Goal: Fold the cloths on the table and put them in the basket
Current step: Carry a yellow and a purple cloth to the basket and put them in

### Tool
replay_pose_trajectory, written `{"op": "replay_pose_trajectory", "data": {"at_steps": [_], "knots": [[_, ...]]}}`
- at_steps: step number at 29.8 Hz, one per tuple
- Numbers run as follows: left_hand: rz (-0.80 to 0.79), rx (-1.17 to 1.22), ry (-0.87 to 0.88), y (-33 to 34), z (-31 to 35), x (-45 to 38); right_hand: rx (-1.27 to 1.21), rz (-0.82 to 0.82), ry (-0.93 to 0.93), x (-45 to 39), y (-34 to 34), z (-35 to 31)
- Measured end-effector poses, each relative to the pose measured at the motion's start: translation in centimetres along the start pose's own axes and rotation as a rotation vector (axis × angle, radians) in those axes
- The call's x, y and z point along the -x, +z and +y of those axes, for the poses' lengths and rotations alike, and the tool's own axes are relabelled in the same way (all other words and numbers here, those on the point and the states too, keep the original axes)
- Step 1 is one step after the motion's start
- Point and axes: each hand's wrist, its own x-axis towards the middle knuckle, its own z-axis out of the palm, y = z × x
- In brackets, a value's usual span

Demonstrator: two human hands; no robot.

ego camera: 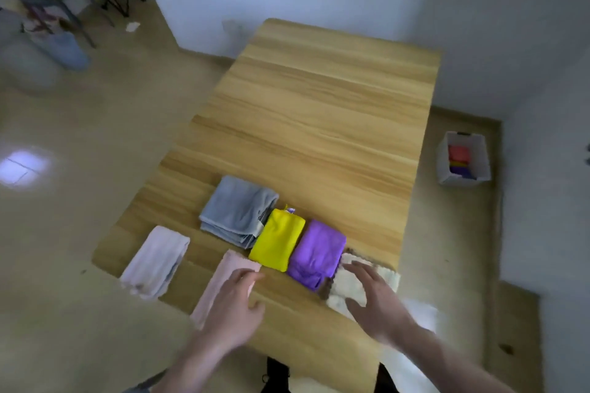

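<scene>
Straight, spread fingers are seen on both hands at the near edge of the wooden desk [319,112]: the left hand [234,306] is laid flat over a folded pale pink cloth [220,281], its fingertips reaching the cloth's far end, while the right hand [373,300] is pressed, open and gripping nothing, onto a cream cloth [348,290] near the desk's near right corner. Between the two, a folded purple cloth [319,249] and a folded yellow cloth [277,238] are set side by side and touching, with a larger folded grey-blue cloth [236,210] just behind the yellow one and touching it. A folded pale lilac cloth [156,260] is placed apart from the others at the desk's near left corner. A white cloth [418,316] is seen hanging past the near right edge, partly hidden by the right forearm. The basket [479,153] is set on the floor, well apart from the desk's right edge, with red, yellow and purple folded cloths [459,161] already stacked inside it.
</scene>
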Motion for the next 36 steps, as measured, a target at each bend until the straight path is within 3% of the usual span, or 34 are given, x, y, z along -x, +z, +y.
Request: {"op": "replay_pose_trajectory", "data": {"at_steps": [4, 9, 23, 29, 36], "knots": [[-0.026, -0.081, 0.159, 0.1, 0.6, -4.4, -0.046, 0.072, 0.143, 0.8, 2.4, 0.4], [-0.087, -0.12, 0.234, 0.2, 0.5, -8.2, -0.061, 0.116, 0.239, 1.6, 4.6, -1.4], [-0.159, -0.536, 0.404, -0.7, 2.1, -21.3, 0.001, 0.126, 0.343, -11.6, 2.9, -2.3], [-0.238, -0.625, 0.382, 0.0, 1.7, -22.3, 0.078, 0.025, 0.403, -13.7, 4.2, -1.7], [-0.192, -0.625, 0.357, 0.3, 1.8, -22.4, 0.153, 0.183, 0.461, -15.1, 5.3, -2.1]]}}
